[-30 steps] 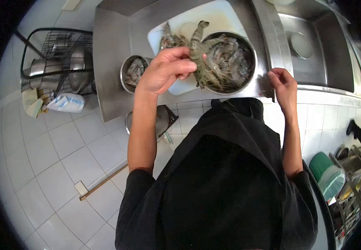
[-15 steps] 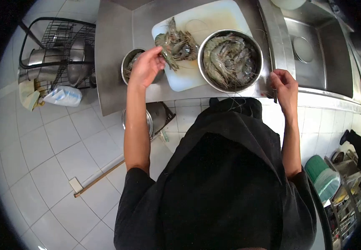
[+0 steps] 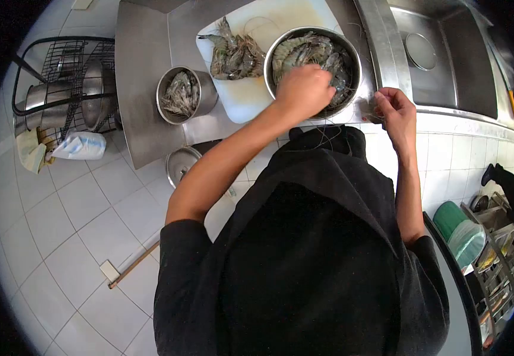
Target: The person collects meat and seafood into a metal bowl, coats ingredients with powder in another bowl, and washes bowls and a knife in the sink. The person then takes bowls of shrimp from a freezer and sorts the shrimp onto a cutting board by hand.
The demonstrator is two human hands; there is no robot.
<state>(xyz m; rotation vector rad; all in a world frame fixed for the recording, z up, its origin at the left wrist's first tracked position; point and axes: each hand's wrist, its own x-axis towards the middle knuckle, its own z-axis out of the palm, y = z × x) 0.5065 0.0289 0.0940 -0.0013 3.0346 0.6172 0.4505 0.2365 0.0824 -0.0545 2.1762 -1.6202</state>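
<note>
My left hand [image 3: 305, 90] reaches over the near rim of a round steel bowl [image 3: 356, 98] full of raw shrimp [image 3: 295, 52]. Its fingers are curled down among the shrimp and the fingertips are hidden. A white cutting board [image 3: 239, 102] lies under the bowl, with a pile of whole shrimp [image 3: 233, 56] on its left part. Further left stands a steel pot [image 3: 207, 94] holding greyish shrimp pieces [image 3: 181, 95]. My right hand [image 3: 398, 113] is beside the bowl at the counter's front edge, thumb and fingers pinched together; what they hold is too small to make out.
A steel sink [image 3: 453, 65] with a round strainer [image 3: 421, 51] is on the right. A wire rack [image 3: 61, 47] with metal pots stands left. Below the counter is a lidded pot [image 3: 181, 163]. A green bin [image 3: 451, 219] stands at lower right.
My left hand has moved right, from the shrimp pile to the bowl, leaving the pile and steel pot uncovered. My right hand stays by the counter edge. The whole view has shifted slightly.
</note>
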